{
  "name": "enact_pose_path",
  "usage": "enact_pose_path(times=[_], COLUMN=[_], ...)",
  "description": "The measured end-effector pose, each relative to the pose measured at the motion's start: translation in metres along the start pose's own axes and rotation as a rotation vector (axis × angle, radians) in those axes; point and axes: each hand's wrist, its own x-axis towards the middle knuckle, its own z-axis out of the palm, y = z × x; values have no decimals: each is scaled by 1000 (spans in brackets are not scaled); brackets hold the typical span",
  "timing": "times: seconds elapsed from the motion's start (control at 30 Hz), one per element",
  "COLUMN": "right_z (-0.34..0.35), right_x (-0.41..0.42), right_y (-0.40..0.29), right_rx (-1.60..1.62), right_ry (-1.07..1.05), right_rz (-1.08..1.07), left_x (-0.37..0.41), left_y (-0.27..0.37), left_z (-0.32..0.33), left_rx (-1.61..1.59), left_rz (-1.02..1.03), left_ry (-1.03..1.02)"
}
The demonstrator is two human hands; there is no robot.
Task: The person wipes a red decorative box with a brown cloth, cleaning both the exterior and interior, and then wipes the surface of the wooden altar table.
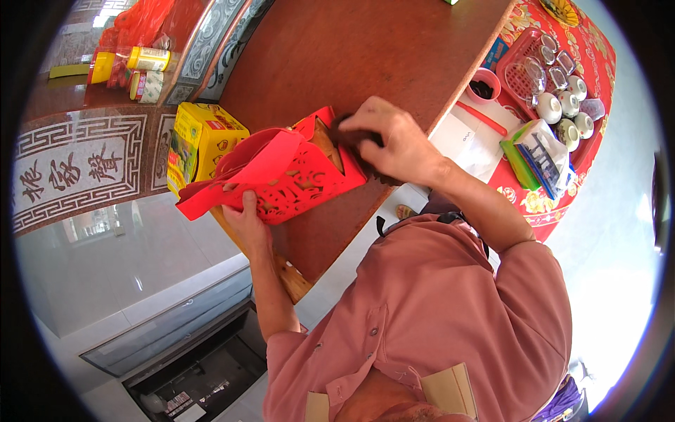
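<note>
My left hand (pixel 248 219) grips a red gift carrier (pixel 300 182) with cut-out patterns, its thumb against the near side. The carrier lies tilted above the red-brown tabletop (pixel 337 58), its loose red flaps pointing left. Something tan or brown (pixel 322 143) shows through its opening at the right end. My right hand (pixel 387 140) pinches a dark brown, soft-looking thing (pixel 345 129) at that end; it is blurred, and its kind cannot be told. Part of it hangs below the fingers, beside the carrier. A yellow printed box (pixel 203 142) stands just left of the carrier.
At the left, yellow-lidded jars (pixel 150 59) and red plastic bags (pixel 132 31) sit on a ledge behind a patterned panel (pixel 195 47). At the right, a red floral tablecloth (pixel 532 208) carries a red basket (pixel 514 58), cups (pixel 548 108), a pink bowl (pixel 482 85) and tissue packs (pixel 543 155).
</note>
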Motion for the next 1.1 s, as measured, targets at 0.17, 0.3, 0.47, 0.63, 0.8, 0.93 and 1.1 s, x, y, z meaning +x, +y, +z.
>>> enact_pose_path(times=[0.17, 0.3, 0.47, 0.63, 0.8, 0.93, 1.1], right_z=[-20, -14, -3, 6, -18, -36, -12], right_x=[19, 32, 52, 55, 56, 55, 32], right_y=[-2, -15, -16, -5, -8, 0, -9], right_rx=[-40, -185, -243, -322, 17, 121, 208], right_ry=[177, -15, -203, -147, -56, 261, 82], right_rz=[78, 174, 217, 172, 335, 249, 65], left_x=[10, 13, 14, 21, 39, 30, 18], left_y=[-7, -6, -9, -8, -28, -27, -14], left_z=[-16, -12, -15, -21, -46, -33, -15], left_rx=[-138, -212, -142, -68, -2, -15, 20], left_rz=[-42, -51, 23, 3, 5, 19, 46], left_ry=[-56, -61, -115, -188, -216, -188, -85])
